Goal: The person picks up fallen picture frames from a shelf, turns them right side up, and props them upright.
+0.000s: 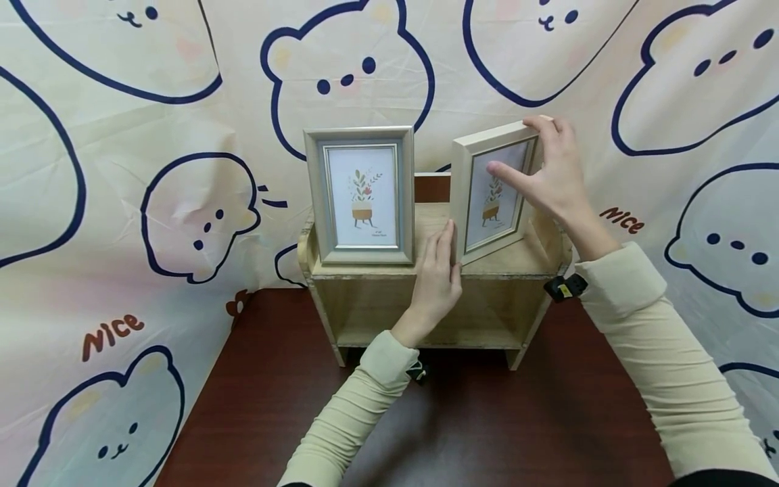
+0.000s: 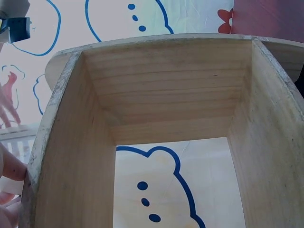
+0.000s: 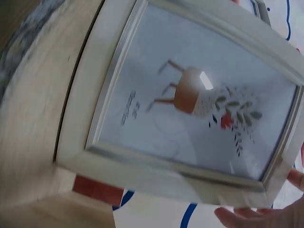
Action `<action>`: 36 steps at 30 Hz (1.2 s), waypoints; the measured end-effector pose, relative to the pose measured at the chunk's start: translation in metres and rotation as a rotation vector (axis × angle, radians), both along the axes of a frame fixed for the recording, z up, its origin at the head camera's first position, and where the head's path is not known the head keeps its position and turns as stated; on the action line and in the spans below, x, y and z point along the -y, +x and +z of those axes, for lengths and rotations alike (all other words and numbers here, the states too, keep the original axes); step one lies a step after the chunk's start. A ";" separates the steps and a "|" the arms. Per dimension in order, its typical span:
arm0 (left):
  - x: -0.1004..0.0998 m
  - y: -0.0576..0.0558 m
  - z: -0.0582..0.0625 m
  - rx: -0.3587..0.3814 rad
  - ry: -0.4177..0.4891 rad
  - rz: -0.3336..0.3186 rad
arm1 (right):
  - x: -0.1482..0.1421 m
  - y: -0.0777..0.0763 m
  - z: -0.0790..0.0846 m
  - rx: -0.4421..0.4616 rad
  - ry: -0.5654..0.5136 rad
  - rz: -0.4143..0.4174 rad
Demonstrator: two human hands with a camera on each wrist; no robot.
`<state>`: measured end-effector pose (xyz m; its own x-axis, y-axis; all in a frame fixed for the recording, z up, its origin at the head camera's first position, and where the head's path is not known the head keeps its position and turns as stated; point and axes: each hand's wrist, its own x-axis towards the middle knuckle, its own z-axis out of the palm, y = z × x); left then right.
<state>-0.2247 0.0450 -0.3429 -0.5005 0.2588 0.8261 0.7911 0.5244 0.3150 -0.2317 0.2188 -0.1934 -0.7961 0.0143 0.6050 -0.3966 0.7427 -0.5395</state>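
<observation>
A cream picture frame [image 1: 460,196] with a potted-plant print stands turned at an angle on the right of a small wooden shelf [image 1: 395,272]. My right hand [image 1: 556,176] holds its upper right corner, fingers over the top edge and thumb across the front. Straight fingers of my left hand [image 1: 437,274] touch the frame's lower left side. To the left, a grey-green picture frame [image 1: 313,196] with a similar print stands upright, facing forward. In the right wrist view the cream frame [image 3: 166,173] fills most of the picture, with fingertips at its corner.
Below the top board, the wooden shelf has an open compartment [image 2: 161,85] between two side walls. It stands on a dark red-brown table [image 1: 487,419]. A cloth backdrop [image 1: 201,135] with bear drawings hangs behind and around it.
</observation>
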 end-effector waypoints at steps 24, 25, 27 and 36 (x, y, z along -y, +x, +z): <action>-0.005 0.004 -0.004 -0.020 0.008 0.046 | 0.030 -0.007 -0.010 0.015 0.037 -0.076; -0.006 0.004 -0.004 -0.023 0.005 0.049 | 0.030 -0.007 -0.010 -0.010 0.048 -0.073; -0.006 0.004 -0.005 -0.031 0.001 0.053 | 0.031 -0.008 -0.011 -0.082 0.078 -0.060; -0.008 0.004 -0.008 -0.071 0.008 0.043 | 0.032 -0.010 -0.013 -0.302 0.143 -0.018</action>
